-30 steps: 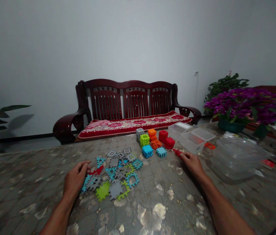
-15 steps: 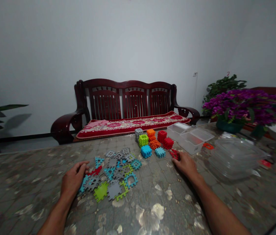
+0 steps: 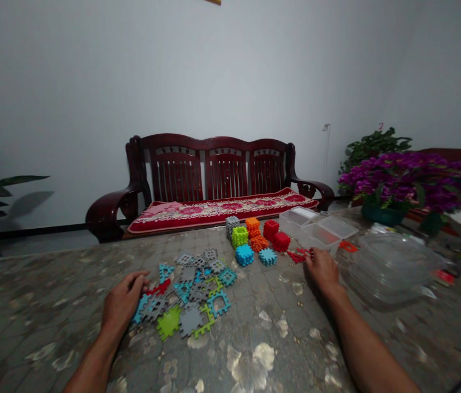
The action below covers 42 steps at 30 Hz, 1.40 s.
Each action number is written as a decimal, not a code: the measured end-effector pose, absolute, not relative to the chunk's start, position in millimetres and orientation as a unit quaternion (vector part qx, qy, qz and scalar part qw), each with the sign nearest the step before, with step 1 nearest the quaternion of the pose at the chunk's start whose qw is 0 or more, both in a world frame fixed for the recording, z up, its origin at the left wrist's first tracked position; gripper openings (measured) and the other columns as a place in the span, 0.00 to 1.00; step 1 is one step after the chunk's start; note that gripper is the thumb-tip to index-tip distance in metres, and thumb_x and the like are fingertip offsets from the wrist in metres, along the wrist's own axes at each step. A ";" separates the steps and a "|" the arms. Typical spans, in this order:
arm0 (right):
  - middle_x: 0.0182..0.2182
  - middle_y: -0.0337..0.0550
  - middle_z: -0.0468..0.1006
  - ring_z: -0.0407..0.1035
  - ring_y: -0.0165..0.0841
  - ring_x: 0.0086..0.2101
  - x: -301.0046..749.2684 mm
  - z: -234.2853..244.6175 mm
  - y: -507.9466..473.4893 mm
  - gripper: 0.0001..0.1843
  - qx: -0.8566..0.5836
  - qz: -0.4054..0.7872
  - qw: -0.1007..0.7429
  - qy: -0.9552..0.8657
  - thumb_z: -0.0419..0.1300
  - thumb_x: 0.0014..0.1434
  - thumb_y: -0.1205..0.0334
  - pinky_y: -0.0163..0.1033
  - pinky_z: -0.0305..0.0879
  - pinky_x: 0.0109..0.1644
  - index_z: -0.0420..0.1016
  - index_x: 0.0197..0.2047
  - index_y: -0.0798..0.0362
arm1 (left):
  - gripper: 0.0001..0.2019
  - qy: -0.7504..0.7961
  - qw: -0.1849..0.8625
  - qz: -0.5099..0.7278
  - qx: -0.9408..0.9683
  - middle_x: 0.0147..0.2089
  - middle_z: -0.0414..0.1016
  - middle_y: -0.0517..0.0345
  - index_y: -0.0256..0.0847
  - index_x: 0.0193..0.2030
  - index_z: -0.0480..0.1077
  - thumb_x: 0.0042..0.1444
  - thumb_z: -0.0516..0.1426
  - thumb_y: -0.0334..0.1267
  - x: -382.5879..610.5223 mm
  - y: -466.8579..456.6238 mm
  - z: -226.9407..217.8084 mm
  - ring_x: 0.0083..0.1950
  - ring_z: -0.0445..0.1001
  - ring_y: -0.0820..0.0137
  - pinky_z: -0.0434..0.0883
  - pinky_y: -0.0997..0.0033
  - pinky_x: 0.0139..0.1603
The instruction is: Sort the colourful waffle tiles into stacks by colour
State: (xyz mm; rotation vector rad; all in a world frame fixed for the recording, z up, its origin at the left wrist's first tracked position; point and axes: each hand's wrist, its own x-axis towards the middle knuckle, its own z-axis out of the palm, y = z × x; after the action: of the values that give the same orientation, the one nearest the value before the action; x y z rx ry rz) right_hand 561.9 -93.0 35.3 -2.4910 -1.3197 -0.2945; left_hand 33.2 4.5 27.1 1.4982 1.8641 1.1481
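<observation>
My left hand (image 3: 121, 299) rests on the table beside a loose pile of flat toothed interlocking building tiles (image 3: 191, 319), its fingers loosely bent and apart, with nothing visible in them. Grey, blue, green and red tiles overlap in that pile; a red tile (image 3: 160, 287) lies close to my left fingertips. On the other side, my right hand (image 3: 323, 271) has its fingertips closed on the edge of a red interlocking tile (image 3: 304, 251), partly hidden by them. Another red tile (image 3: 295, 257) lies just left of it. Behind stand stacks of tiles: red (image 3: 281, 242), orange (image 3: 258, 243), blue (image 3: 244, 255), green (image 3: 239, 236) and grey (image 3: 231, 227).
An open clear divided box (image 3: 324, 232) stands behind my right hand, with an orange-red piece (image 3: 348, 246) beside it. Clear plastic containers (image 3: 394, 273) sit farther right, near purple flowers (image 3: 410, 174) in a green pot. A wooden bench (image 3: 222, 169) is beyond the table.
My right hand has moved a little right and away from the stacks, uncovering red tiles at its fingertips. My left hand and the loose pile stay in place.
</observation>
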 end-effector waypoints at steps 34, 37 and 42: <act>0.51 0.51 0.81 0.73 0.45 0.51 558.8 11.7 -73.5 0.26 -0.773 -0.029 0.229 -0.591 0.62 0.59 0.50 0.46 0.65 0.57 0.78 0.56 0.53 | 0.21 0.681 0.235 0.415 0.555 0.33 0.84 0.57 0.44 0.43 0.78 0.50 0.52 0.53 32.1 5.7 25.2 0.37 0.81 0.60 0.73 0.67 0.38; 0.51 0.51 0.81 0.74 0.43 0.50 553.9 9.6 -71.0 0.24 -0.773 -0.032 0.236 -0.588 0.62 0.59 0.52 0.46 0.65 0.57 0.78 0.55 0.53 | 0.21 0.686 0.236 0.412 0.552 0.32 0.84 0.57 0.44 0.42 0.77 0.49 0.52 0.52 32.7 5.2 26.1 0.37 0.81 0.59 0.73 0.67 0.38; 0.48 0.52 0.82 0.74 0.44 0.49 552.1 11.3 -72.2 0.22 -0.783 -0.047 0.236 -0.573 0.61 0.57 0.55 0.44 0.66 0.55 0.79 0.54 0.54 | 0.21 0.685 0.233 0.415 0.552 0.32 0.84 0.58 0.45 0.42 0.78 0.49 0.52 0.53 33.9 4.0 28.0 0.37 0.81 0.59 0.73 0.67 0.39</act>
State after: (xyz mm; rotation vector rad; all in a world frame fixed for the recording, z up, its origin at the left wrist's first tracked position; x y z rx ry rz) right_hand 552.1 -72.2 11.3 -2.1485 -1.5715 -0.1287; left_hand 33.9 4.0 28.0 1.5157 1.8802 1.1412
